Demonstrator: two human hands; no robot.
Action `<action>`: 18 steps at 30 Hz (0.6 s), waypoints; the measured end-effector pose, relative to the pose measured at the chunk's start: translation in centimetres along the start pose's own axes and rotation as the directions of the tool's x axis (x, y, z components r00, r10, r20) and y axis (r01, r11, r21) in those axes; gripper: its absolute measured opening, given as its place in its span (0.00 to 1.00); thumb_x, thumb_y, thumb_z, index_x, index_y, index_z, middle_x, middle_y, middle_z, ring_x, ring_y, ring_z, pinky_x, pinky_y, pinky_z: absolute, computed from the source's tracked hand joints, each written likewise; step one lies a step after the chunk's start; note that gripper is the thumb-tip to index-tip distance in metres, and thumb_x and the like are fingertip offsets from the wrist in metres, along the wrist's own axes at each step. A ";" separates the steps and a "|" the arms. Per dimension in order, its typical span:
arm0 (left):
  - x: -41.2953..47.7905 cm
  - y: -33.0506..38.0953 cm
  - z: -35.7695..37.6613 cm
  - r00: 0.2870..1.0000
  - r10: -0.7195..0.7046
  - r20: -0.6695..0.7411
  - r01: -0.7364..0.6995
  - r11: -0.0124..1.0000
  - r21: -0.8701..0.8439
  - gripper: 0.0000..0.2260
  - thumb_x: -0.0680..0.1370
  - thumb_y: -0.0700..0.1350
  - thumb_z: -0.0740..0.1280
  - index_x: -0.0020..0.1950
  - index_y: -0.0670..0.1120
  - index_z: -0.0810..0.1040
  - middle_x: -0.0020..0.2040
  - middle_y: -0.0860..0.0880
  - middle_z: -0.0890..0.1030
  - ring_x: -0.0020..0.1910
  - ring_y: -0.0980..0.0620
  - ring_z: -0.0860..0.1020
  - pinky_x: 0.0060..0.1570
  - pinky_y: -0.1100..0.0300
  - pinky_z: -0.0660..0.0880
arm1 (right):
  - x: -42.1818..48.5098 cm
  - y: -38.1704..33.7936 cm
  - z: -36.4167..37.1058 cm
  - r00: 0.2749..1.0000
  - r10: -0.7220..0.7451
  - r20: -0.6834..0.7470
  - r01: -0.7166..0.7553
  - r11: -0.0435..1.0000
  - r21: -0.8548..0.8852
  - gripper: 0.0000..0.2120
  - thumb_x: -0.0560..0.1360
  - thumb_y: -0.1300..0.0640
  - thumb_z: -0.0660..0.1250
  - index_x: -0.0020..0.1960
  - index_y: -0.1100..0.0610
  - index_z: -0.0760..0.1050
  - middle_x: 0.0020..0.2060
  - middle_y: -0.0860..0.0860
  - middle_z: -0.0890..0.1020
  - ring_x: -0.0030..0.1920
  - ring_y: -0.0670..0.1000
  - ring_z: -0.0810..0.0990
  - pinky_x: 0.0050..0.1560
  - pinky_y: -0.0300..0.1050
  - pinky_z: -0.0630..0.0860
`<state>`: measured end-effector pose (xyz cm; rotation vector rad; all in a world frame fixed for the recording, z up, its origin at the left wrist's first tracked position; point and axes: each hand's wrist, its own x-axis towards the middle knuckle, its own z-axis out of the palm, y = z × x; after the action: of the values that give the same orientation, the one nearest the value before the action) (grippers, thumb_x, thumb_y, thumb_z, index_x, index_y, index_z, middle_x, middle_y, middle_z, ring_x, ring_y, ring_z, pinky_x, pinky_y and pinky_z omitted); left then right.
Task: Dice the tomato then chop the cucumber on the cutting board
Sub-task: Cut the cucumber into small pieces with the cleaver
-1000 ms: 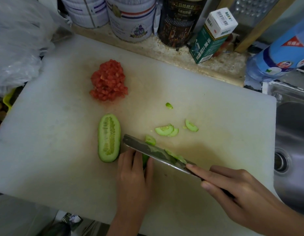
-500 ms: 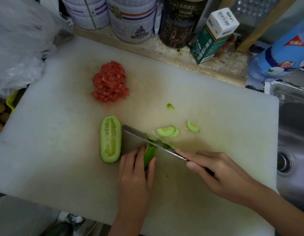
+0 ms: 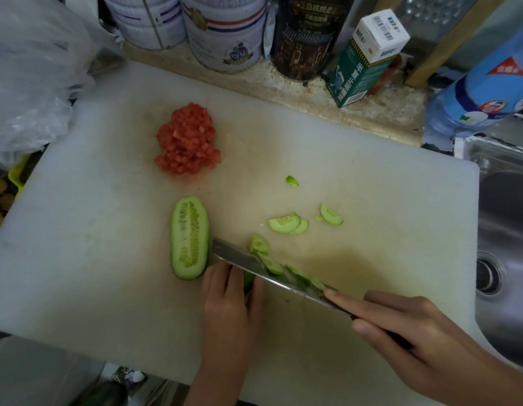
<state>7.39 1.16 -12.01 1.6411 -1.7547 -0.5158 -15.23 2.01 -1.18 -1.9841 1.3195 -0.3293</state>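
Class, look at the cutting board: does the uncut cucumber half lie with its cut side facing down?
No, the cucumber half on the cutting board lies with its pale, seeded cut face turned up.

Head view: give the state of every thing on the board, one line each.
tomato, diced, heaped.
first cucumber half, uncut, flat face up.
second cucumber half, partly sliced, held by left hand.
cucumber slices, cut, loose on cutting board.
knife, held by right hand, slices stuck on blade.
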 end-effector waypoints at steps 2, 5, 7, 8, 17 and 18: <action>0.0 0.0 0.0 1.000 -0.003 0.001 0.003 1.000 -0.018 0.16 0.78 0.47 0.61 0.53 0.34 0.80 0.52 0.49 0.71 0.49 0.44 0.74 0.41 0.48 0.78 | 0.1 -0.1 0.0 1.000 0.003 0.003 -0.003 1.000 -0.003 0.18 0.81 0.49 0.57 0.71 0.47 0.70 0.34 0.42 0.67 0.28 0.41 0.66 0.29 0.33 0.66; 0.0 0.0 0.0 1.000 -0.007 0.002 0.007 1.000 -0.016 0.17 0.78 0.47 0.61 0.54 0.34 0.80 0.53 0.49 0.71 0.49 0.44 0.75 0.42 0.48 0.79 | 0.1 -0.1 -0.1 1.000 0.012 0.004 -0.012 1.000 -0.019 0.19 0.81 0.49 0.57 0.71 0.47 0.69 0.34 0.42 0.66 0.28 0.41 0.66 0.28 0.34 0.65; 0.0 0.1 0.0 1.000 0.001 0.004 -0.001 1.000 0.003 0.16 0.78 0.47 0.62 0.55 0.35 0.80 0.53 0.49 0.71 0.50 0.44 0.74 0.43 0.49 0.78 | 0.2 -0.2 0.0 1.000 0.012 0.007 -0.012 0.999 -0.037 0.19 0.82 0.48 0.57 0.71 0.46 0.68 0.34 0.41 0.65 0.28 0.41 0.65 0.28 0.35 0.66; 0.0 0.2 0.0 1.000 0.006 0.002 -0.006 1.000 0.014 0.16 0.78 0.46 0.62 0.55 0.35 0.80 0.53 0.49 0.72 0.50 0.45 0.74 0.44 0.49 0.77 | 0.2 -0.3 0.0 1.000 0.012 0.008 -0.012 0.999 -0.045 0.19 0.82 0.48 0.56 0.72 0.46 0.68 0.34 0.41 0.65 0.28 0.41 0.65 0.27 0.36 0.67; 0.0 0.2 0.1 1.000 -0.002 -0.007 0.003 0.999 0.043 0.17 0.79 0.47 0.62 0.56 0.35 0.80 0.55 0.47 0.73 0.50 0.45 0.74 0.44 0.50 0.76 | 0.5 -0.6 0.1 1.000 0.021 0.005 -0.021 0.998 -0.057 0.18 0.82 0.48 0.56 0.71 0.45 0.68 0.34 0.41 0.64 0.27 0.42 0.65 0.26 0.39 0.67; 0.0 0.2 0.1 1.000 -0.005 -0.007 0.006 0.999 0.040 0.17 0.79 0.47 0.62 0.56 0.35 0.80 0.55 0.47 0.73 0.50 0.45 0.74 0.43 0.49 0.77 | 0.5 -0.6 0.1 1.000 0.024 0.007 -0.023 0.998 -0.057 0.18 0.82 0.48 0.56 0.71 0.45 0.68 0.34 0.41 0.64 0.27 0.42 0.64 0.26 0.39 0.66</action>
<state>7.13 1.13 -11.93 1.6740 -1.7670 -0.4800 -14.50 1.74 -0.93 -2.0137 1.3601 -0.2754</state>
